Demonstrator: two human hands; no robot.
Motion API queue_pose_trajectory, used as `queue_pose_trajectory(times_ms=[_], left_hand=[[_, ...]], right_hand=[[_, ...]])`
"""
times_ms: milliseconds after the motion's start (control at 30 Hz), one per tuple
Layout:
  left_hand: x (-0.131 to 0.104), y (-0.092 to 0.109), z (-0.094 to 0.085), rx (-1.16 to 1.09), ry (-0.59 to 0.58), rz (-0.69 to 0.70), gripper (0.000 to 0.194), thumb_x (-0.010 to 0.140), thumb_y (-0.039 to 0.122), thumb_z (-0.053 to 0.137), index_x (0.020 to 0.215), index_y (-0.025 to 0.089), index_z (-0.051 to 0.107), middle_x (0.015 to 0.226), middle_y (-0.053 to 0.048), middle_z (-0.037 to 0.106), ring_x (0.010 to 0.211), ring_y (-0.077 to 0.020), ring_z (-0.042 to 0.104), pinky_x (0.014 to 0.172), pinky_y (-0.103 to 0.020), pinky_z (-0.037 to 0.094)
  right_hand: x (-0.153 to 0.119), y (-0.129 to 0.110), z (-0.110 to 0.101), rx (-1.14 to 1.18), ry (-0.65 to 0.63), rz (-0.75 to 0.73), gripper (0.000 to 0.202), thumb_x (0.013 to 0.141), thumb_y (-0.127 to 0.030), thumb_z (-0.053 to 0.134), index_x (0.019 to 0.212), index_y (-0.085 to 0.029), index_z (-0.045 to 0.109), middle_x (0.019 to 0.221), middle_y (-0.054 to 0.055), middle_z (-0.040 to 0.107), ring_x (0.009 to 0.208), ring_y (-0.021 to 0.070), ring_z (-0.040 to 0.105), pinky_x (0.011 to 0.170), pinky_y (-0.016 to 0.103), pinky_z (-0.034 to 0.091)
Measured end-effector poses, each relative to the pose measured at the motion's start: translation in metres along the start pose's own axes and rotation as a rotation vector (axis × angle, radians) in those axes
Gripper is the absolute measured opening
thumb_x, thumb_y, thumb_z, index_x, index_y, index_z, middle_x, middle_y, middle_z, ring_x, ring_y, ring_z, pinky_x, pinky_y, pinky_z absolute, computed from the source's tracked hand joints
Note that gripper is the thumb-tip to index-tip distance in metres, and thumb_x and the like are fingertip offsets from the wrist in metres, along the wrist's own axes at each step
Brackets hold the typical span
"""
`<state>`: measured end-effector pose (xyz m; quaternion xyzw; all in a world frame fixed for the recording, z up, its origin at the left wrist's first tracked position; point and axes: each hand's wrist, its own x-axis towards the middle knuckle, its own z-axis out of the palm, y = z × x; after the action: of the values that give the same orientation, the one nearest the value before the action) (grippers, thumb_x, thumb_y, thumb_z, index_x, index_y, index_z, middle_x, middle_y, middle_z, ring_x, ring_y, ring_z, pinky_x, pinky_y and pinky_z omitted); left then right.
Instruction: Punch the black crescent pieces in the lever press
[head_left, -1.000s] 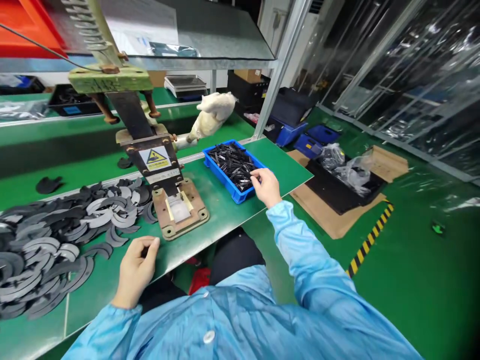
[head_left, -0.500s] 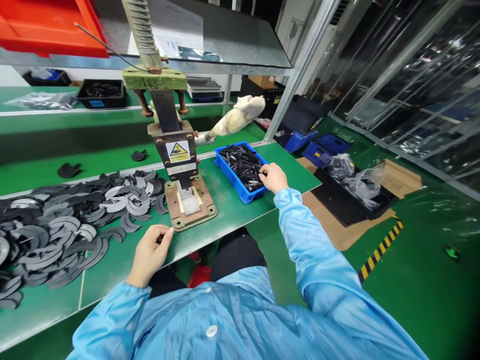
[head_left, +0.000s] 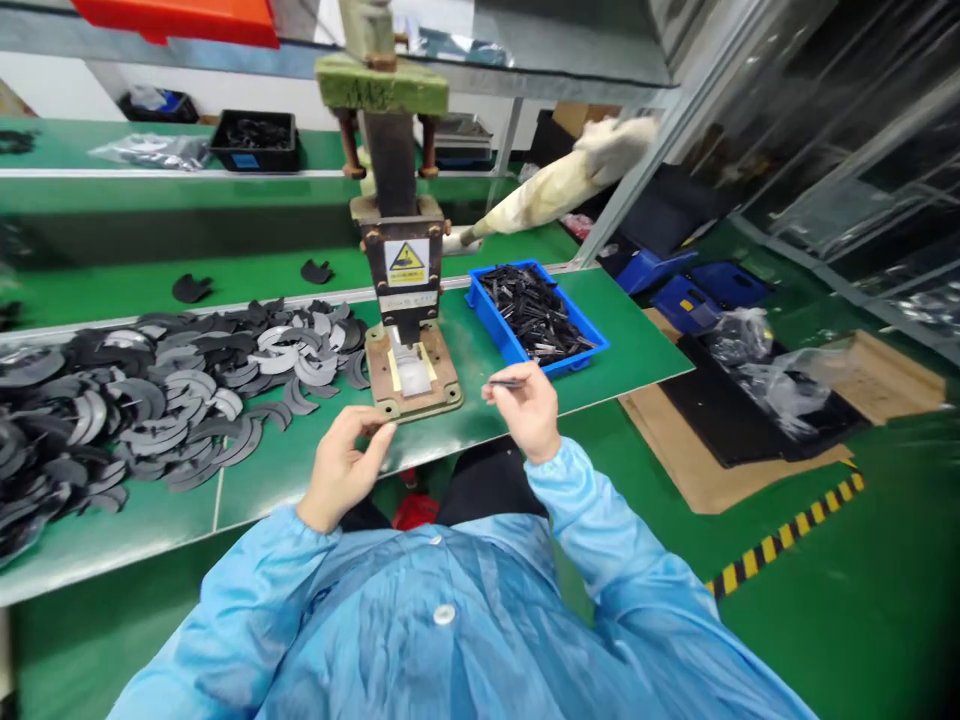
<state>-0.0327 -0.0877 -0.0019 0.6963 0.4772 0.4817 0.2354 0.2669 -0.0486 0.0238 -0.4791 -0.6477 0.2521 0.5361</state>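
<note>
filling the blue bin (head_left: pixel 508 338) are black strips (head_left: pixel 536 312); right hand (head_left: pixel 529 408) pinches one, left hand (head_left: pixel 349 465) nearly closed.

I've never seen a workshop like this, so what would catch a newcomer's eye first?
Probably the worn press with its yellow warning label, standing mid-bench, and the sprawling heap of dark curved pieces to its left. To its right, a bright blue tray brims with thin black parts. In front, the right hand pinches a small dark piece.
</note>
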Motion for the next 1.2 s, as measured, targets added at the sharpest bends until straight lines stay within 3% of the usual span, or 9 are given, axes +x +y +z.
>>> queue_pose_trajectory(times_ms=[133, 267, 533, 800, 1200], left_hand=[[0.001, 0.039, 0.007, -0.128, -0.069, 0.083, 0.03, 0.101, 0.032, 0.075, 0.13, 0.025, 0.071, 0.112, -0.009, 0.077, 0.089, -0.0184, 0.073, 0.084, -0.035, 0.061], [-0.002, 0.049, 0.007, -0.14, -0.059, 0.168, 0.023, 0.1, 0.025, 0.076, 0.124, 0.026, 0.075, 0.104, -0.007, 0.078, 0.089, -0.0182, 0.074, 0.082, -0.034, 0.061], [-0.011, 0.043, 0.0, -0.053, -0.055, 0.133, 0.01, 0.101, 0.027, 0.075, 0.111, 0.024, 0.077, 0.099, -0.007, 0.078, 0.088, -0.0184, 0.073, 0.079, -0.034, 0.061], [-0.017, 0.045, -0.001, -0.06, -0.058, 0.091, 0.012, 0.101, 0.031, 0.077, 0.111, 0.024, 0.077, 0.097, -0.006, 0.078, 0.083, -0.0176, 0.073, 0.077, -0.034, 0.062], [-0.024, 0.038, -0.006, -0.094, -0.073, 0.153, 0.021, 0.097, 0.017, 0.079, 0.117, 0.025, 0.075, 0.102, -0.006, 0.079, 0.09, -0.0177, 0.075, 0.08, -0.033, 0.063]], right_hand=[[-0.036, -0.018, 0.05, 0.188, -0.145, -0.052, 0.019, 0.096, -0.043, 0.075, 0.103, -0.027, 0.071, 0.101, 0.006, 0.076, 0.096, 0.0189, 0.075, 0.089, 0.039, 0.066], [-0.046, -0.022, 0.069, 0.271, -0.221, -0.068, 0.015, 0.095, -0.039, 0.077, 0.105, -0.027, 0.076, 0.1, 0.005, 0.077, 0.095, 0.0182, 0.074, 0.089, 0.039, 0.065], [-0.053, -0.017, 0.066, 0.246, -0.257, -0.048, 0.023, 0.096, -0.041, 0.075, 0.113, -0.026, 0.076, 0.103, 0.006, 0.077, 0.09, 0.0174, 0.072, 0.084, 0.037, 0.064], [-0.058, -0.012, 0.064, 0.228, -0.265, -0.074, 0.018, 0.097, -0.037, 0.074, 0.111, -0.026, 0.078, 0.102, 0.005, 0.079, 0.092, 0.0172, 0.074, 0.087, 0.037, 0.064], [-0.058, -0.01, 0.069, 0.239, -0.289, -0.145, 0.018, 0.097, -0.029, 0.075, 0.115, -0.029, 0.079, 0.104, 0.005, 0.08, 0.096, 0.0175, 0.076, 0.088, 0.038, 0.064]])
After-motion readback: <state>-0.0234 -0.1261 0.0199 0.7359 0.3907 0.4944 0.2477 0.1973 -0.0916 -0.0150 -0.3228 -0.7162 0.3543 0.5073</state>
